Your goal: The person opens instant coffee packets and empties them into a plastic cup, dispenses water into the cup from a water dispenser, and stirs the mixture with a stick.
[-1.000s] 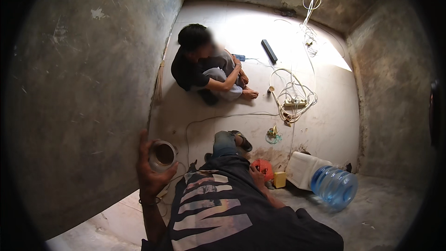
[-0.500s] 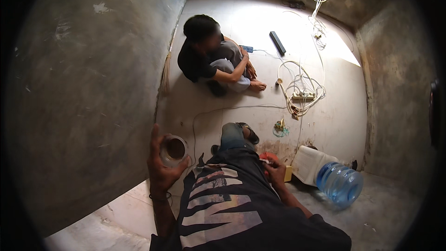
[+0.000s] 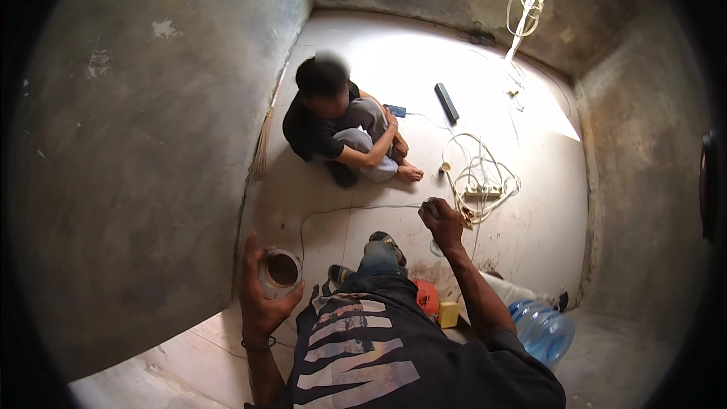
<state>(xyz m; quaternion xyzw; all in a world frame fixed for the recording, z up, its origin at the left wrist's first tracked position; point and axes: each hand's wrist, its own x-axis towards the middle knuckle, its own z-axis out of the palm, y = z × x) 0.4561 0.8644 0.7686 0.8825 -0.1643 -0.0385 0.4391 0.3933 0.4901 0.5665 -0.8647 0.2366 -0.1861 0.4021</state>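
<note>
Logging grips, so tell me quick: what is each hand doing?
Left hand: holding a tape roll.
Right hand: closed on a thin wire.

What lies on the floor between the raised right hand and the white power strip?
In the head view, only looped pale cable lies between the right hand and the power strip; otherwise that short stretch of floor is bare.

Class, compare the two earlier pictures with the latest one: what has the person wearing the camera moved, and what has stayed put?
The right hand has risen from beside the orange thing at the lap, closed around the end of a thin wire that trails across the floor. The left hand keeps holding the roll of tape near the wall. The crouching person and water bottle stayed in place.
</note>
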